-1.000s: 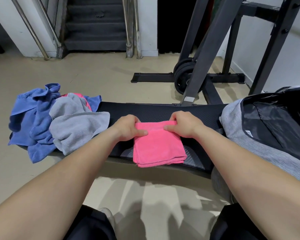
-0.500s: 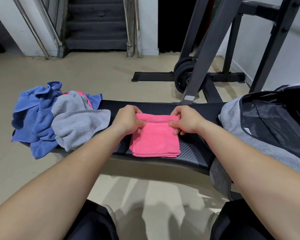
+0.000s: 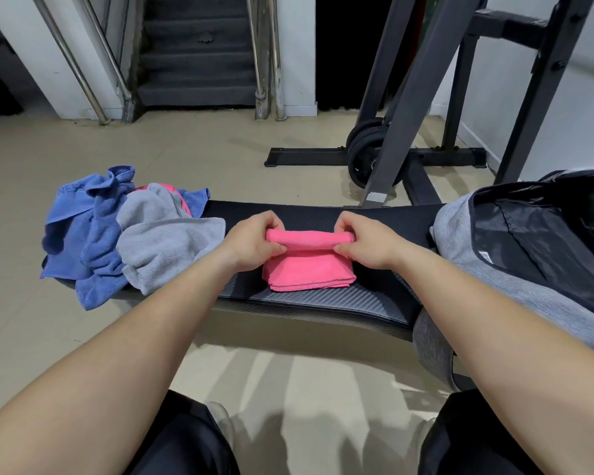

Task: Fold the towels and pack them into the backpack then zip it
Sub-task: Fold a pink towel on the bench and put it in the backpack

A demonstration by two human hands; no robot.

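Between towel heap [image 3: 158, 241] and backpack [image 3: 515, 286], left hand [image 3: 251, 243], right hand [image 3: 367, 243] curled round pink towel [image 3: 309, 269].

A folded towel [image 3: 309, 272] is lying on the middle of the bench [image 3: 323, 301]; a heap of towels [image 3: 134, 241] is sitting at its left end, a backpack [image 3: 528, 262] at its right, a rack [image 3: 408, 97] standing farther back.
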